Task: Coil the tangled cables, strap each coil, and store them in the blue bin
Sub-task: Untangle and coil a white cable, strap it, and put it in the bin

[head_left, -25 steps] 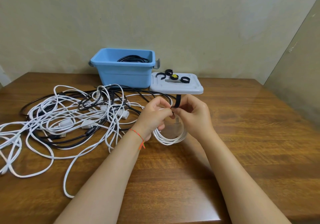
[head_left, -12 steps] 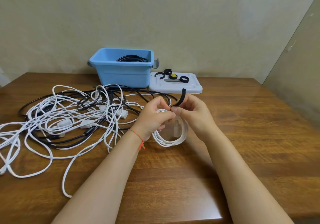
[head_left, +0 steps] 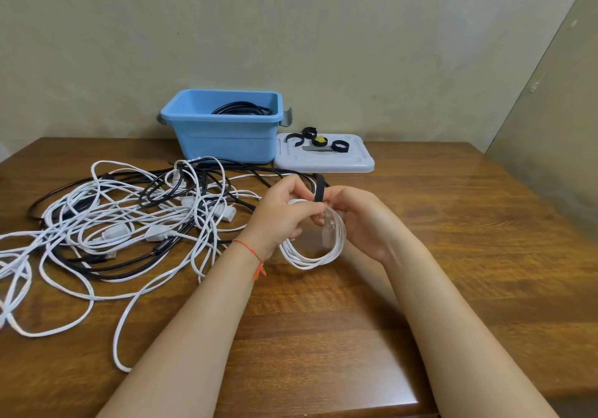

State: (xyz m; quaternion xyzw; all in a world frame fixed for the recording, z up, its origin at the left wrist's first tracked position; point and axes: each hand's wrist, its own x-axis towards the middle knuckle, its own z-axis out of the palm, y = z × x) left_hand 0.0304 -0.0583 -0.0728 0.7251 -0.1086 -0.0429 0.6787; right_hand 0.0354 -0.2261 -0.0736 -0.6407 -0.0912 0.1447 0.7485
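A small white cable coil [head_left: 312,249] hangs between both hands above the middle of the wooden table. My left hand [head_left: 284,215] grips the top of the coil. My right hand [head_left: 359,220] pinches a black strap [head_left: 319,191] that sticks up from the top of the coil. A tangle of white and black cables [head_left: 123,223] spreads over the left of the table. The blue bin [head_left: 223,136] stands at the back with a black cable coil [head_left: 241,108] inside.
The bin's grey lid [head_left: 323,158] lies flat to the right of the bin and carries several loose black straps [head_left: 339,146]. A wall runs behind the table and another stands at the right. Bare wood shows at front and right.
The free end of the black strap has swung from pointing up-right to standing upright at the top of the coil. Both hands kept their hold and stayed in about the same place.
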